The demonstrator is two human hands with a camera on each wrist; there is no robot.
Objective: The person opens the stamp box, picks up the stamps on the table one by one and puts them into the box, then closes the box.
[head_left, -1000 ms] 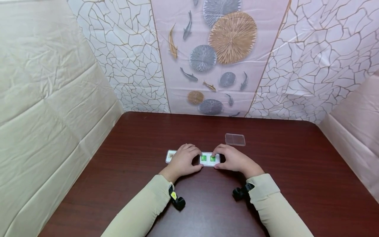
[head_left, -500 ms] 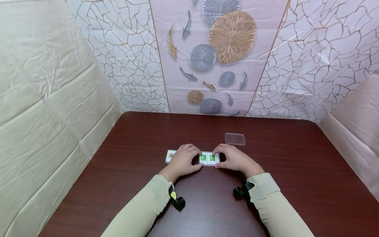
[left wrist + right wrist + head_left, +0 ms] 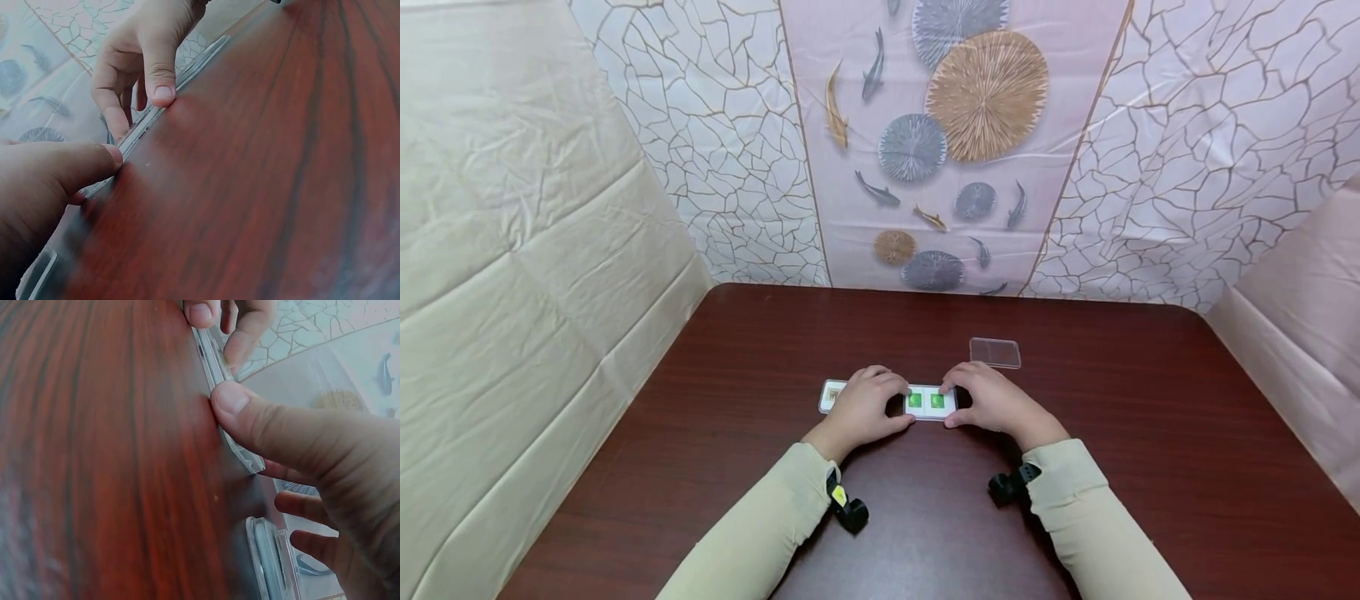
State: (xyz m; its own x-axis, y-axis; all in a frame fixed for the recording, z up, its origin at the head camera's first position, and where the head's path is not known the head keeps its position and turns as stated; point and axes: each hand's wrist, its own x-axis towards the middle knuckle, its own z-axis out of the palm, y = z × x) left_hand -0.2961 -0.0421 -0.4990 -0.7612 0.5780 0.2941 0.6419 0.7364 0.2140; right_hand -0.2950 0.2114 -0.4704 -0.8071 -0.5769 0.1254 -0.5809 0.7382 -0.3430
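A flat, clear plastic case (image 3: pixel 926 411) with a white insert and two green squares lies on the table between both hands. My left hand (image 3: pixel 867 408) grips its left end, thumb at the near edge and fingers at the far edge. At the right end, my right hand (image 3: pixel 996 404) holds it the same way, its thumb (image 3: pixel 250 415) against the near edge in the right wrist view. Seen edge-on in the left wrist view, the case (image 3: pixel 139 130) looks thin and layered. A second case (image 3: pixel 831 395), white with a small brownish square, is partly hidden behind my left hand.
Behind my right hand lies a clear rectangular plastic lid (image 3: pixel 996 353). The dark reddish-brown table (image 3: pixel 760 333) ends at a patterned cloth backdrop (image 3: pixel 917 217), with pale cloth on both sides.
My right index finger has drawn back from over the right green square to the far edge of the case. The left hand and the other things stay in place.
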